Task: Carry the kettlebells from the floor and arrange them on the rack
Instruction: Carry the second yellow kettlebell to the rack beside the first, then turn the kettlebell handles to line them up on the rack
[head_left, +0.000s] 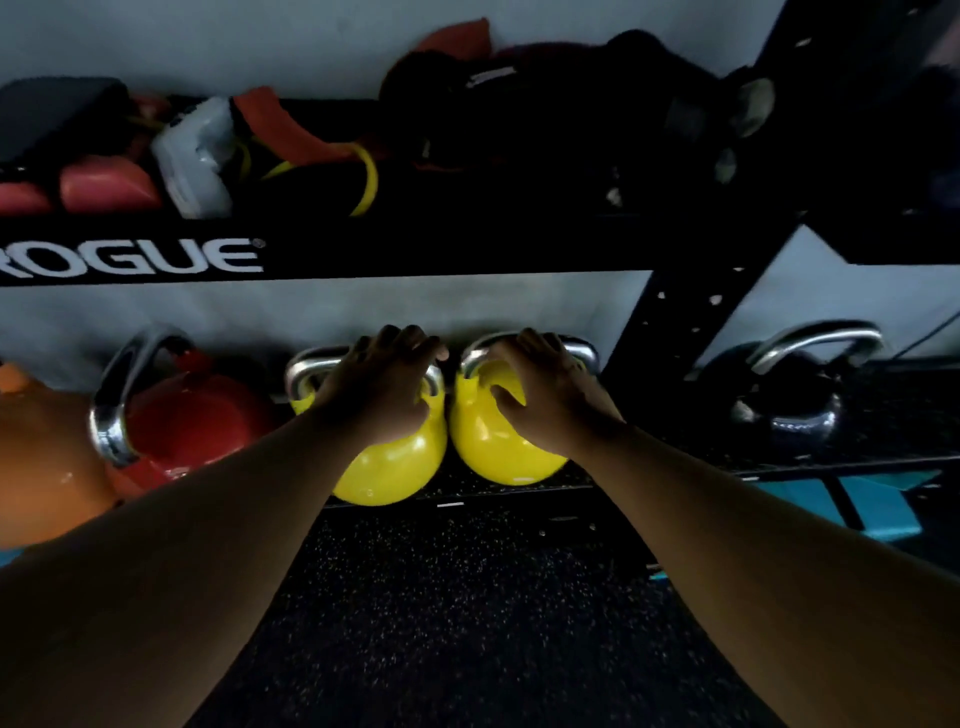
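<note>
Two yellow kettlebells with steel handles sit side by side on the low shelf of a black rack (691, 312). My left hand (384, 379) lies over the handle of the left yellow kettlebell (395, 467), fingers curled around it. On the handle of the right yellow kettlebell (483, 447) rests my right hand (545, 389), its thumb down on the yellow body. Both bells stand upright and nearly touch each other.
A red kettlebell (192, 421) and an orange one (41, 457) stand to the left on the same shelf, a black kettlebell (789, 400) to the right past the rack post. The upper shelf (363, 244) holds bands and pads. Black rubber floor (457, 613) lies below.
</note>
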